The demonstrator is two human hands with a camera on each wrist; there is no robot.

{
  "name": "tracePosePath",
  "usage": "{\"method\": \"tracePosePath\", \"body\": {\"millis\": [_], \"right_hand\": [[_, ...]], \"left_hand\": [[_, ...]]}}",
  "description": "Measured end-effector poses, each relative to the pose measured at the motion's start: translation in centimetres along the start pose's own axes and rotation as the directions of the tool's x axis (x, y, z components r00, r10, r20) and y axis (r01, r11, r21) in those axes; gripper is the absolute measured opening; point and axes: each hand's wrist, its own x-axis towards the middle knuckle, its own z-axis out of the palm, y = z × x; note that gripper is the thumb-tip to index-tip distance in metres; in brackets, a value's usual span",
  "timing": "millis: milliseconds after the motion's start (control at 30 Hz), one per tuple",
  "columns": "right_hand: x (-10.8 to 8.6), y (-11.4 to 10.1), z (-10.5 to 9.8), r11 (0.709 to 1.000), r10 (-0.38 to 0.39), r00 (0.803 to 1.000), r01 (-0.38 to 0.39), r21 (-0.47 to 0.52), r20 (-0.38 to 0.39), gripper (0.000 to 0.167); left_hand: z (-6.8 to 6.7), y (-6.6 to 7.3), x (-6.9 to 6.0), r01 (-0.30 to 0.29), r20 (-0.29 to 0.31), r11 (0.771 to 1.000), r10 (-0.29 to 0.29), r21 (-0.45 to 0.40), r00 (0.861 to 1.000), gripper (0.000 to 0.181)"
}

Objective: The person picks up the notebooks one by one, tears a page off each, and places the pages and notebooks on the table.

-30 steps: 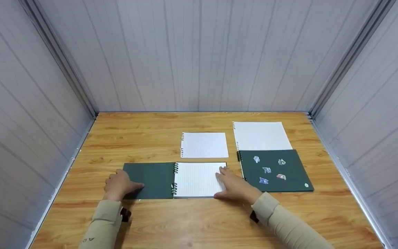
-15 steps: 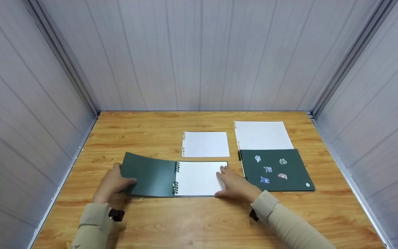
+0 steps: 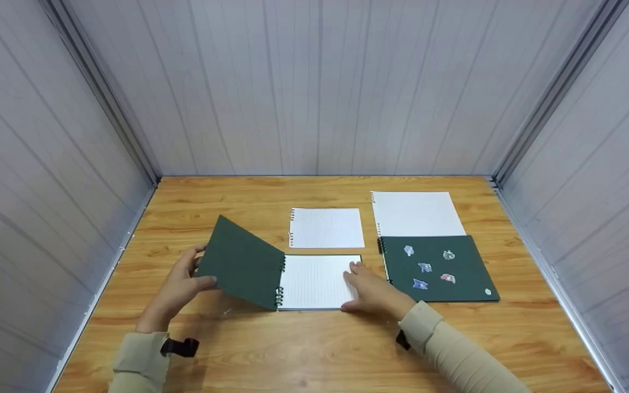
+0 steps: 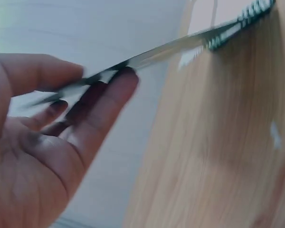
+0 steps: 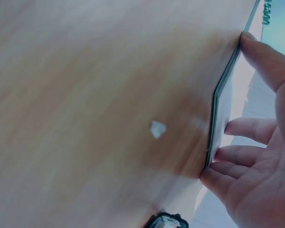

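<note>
A small spiral notebook lies open on the table, its lined page (image 3: 314, 284) facing up. My left hand (image 3: 175, 289) pinches the outer edge of its dark green cover (image 3: 243, 262), which tilts up from the coil binding (image 3: 279, 295). In the left wrist view the cover, seen nearly edge-on, sits between my thumb (image 4: 42, 71) and fingers. My right hand (image 3: 372, 295) rests at the notebook's right side, fingertips on the page and thumb at its near edge. From the right wrist view, my fairly straight fingers (image 5: 249, 129) touch the page and its rim.
Behind the notebook lies a loose lined sheet (image 3: 327, 228) with punched holes. To the right sits a larger green spiral notebook (image 3: 432, 267) with several stickers, below a blank sheet (image 3: 417, 213). Ribbed walls (image 3: 314, 87) enclose the wooden table (image 3: 292, 349). A white scrap (image 5: 157, 128) is on it.
The green cover lay flat; my left hand has lifted its outer edge up and toward the right. My right hand has stayed at the page's right side.
</note>
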Motion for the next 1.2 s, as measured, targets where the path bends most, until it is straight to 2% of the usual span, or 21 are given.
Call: {"method": "tracePosePath", "body": {"millis": [100,233,400,533,667,767,833,900,1000,1067,1100,1200], "right_hand": [[0.0,0.1,0.1,1.000,-0.001,1.000,0.001,0.009,-0.001,0.090],[-0.1,0.2,0.1,1.000,-0.004,1.000,0.004,0.020,-0.008,0.090],[0.0,0.2,0.3,0.999,-0.004,1.000,0.005,0.036,-0.010,0.091],[0.2,0.5,0.1,0.997,-0.010,1.000,0.011,0.074,-0.014,0.088],[0.7,1.0,-1.0,0.978,0.009,0.999,0.000,0.209,-0.043,0.074],[1.2,1.3,-2.1,0.935,0.046,0.991,0.002,0.355,-0.126,0.059],[1.5,1.2,-3.0,0.889,0.078,0.978,0.019,0.458,-0.193,0.051],[1.8,1.1,-4.0,0.826,0.118,0.964,0.038,0.563,-0.237,0.049],[2.0,0.7,-5.5,0.711,0.188,0.954,0.032,0.702,-0.234,0.056],[2.1,0.6,-6.2,0.658,0.228,0.951,0.009,0.753,-0.211,0.059],[2.1,0.5,-6.4,0.644,0.248,0.949,-0.011,0.765,-0.195,0.058],[2.0,0.6,-6.6,0.665,0.287,0.942,-0.067,0.744,-0.172,0.048]], "left_hand": [[1.6,0.5,0.1,-0.060,-0.003,0.998,0.060,-0.033,0.998,0.067],[4.3,0.3,0.4,-0.120,0.004,0.993,0.121,-0.015,0.993,0.066],[7.5,-1.5,1.1,-0.113,0.066,0.993,0.112,0.017,0.992,0.067],[9.4,-2.9,1.9,-0.157,0.117,0.987,0.153,0.027,0.981,0.064],[11.2,-3.1,2.8,-0.190,0.139,0.979,0.179,0.074,0.974,0.053],[12.6,-2.9,3.3,-0.229,0.143,0.961,0.208,0.152,0.968,0.035],[13.6,-2.5,3.7,-0.268,0.143,0.937,0.240,0.224,0.960,0.028],[14.9,-2.2,4.0,-0.306,0.148,0.900,0.272,0.310,0.951,0.028],[16.7,-1.8,4.4,-0.359,0.177,0.818,0.312,0.450,0.933,0.031],[17.8,-1.8,4.6,-0.377,0.203,0.754,0.319,0.538,0.926,0.032],[18.3,-1.9,4.7,-0.387,0.219,0.722,0.320,0.573,0.922,0.032],[19.5,-2.0,4.8,-0.389,0.252,0.644,0.298,0.659,0.921,0.031]]}}
